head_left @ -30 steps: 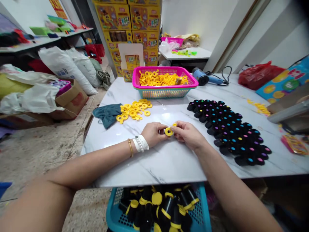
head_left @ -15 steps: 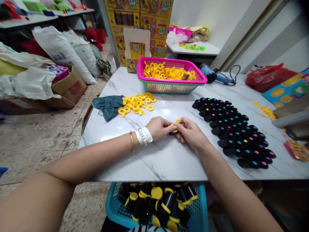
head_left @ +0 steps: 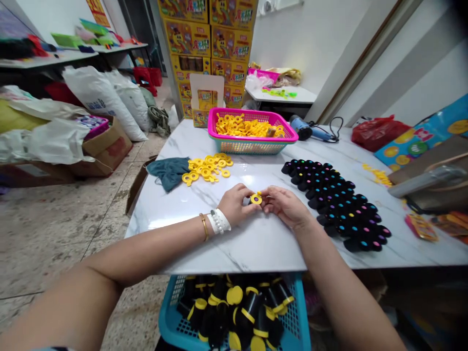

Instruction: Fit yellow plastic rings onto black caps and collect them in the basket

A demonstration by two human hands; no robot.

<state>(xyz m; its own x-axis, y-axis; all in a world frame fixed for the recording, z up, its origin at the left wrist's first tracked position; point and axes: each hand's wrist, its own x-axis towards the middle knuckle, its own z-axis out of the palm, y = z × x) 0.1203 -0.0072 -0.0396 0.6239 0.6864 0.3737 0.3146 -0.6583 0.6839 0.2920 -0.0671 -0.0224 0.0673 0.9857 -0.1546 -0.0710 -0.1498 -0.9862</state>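
Note:
Over the middle of the white marbled table, my left hand [head_left: 237,204] grips a small yellow ring [head_left: 256,199] between thumb and forefinger. The ring has a dark centre with a purple dot, and it seems to sit on a small black piece mostly hidden by my fingers. My right hand [head_left: 287,204] pinches the ring's tab side from the right, fingertips bent. Up and to the left of my hands lies a loose pile of yellow rings with tabs [head_left: 206,168]. To the right stand rows of black cap-shaped pieces [head_left: 331,195] with coloured dots on top.
A pink-rimmed basket [head_left: 292,136] of yellow rings stands at the back, beside a blue heat-gun-like tool [head_left: 310,130]. A teal cloth [head_left: 170,173] lies left. Below the table edge is a blue basket [head_left: 166,312] of black, yellow-lidded cups. Yellow boxes [head_left: 230,44] are stacked behind.
The ring has turned so its round face with the purple dot shows upward. My hands stay close together around it. The camera view has shifted slightly.

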